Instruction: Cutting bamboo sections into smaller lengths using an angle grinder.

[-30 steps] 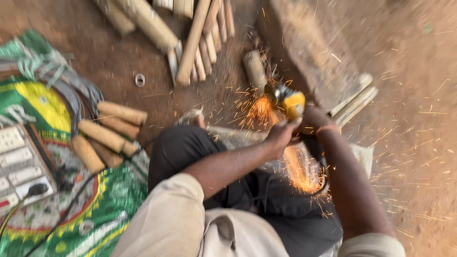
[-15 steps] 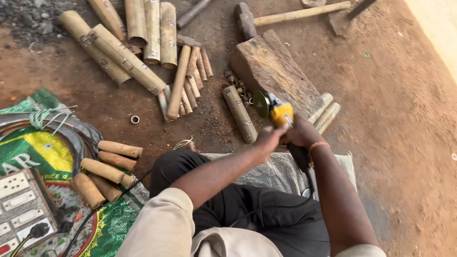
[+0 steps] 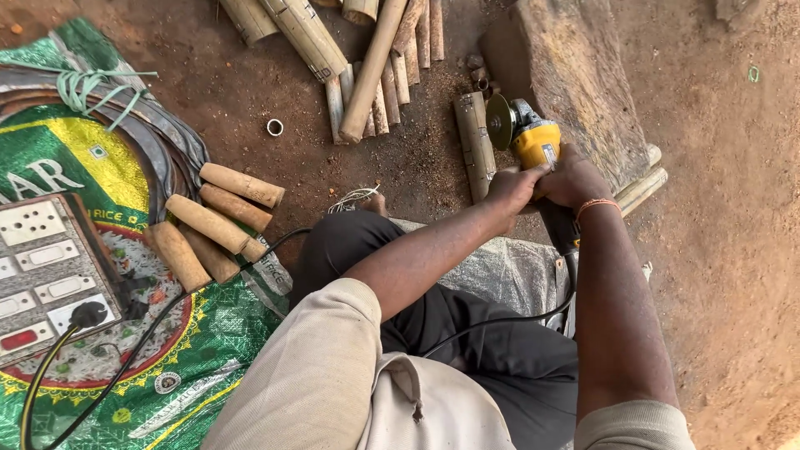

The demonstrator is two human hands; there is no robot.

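Both hands were clamped on the yellow angle grinder [image 3: 533,137] in the head view, left hand [image 3: 512,190] and right hand [image 3: 575,179] gripping its body, disc sitting right beside a short bamboo piece [image 3: 475,146] on the dirt floor [image 3: 725,250] next to a wooden block [image 3: 567,75].

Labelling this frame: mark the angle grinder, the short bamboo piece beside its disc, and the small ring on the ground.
angle grinder [image 3: 537,142], head view, on its yellow body.
short bamboo piece [image 3: 475,146], head view, mid-length.
small ring [image 3: 275,127], head view, on its rim.
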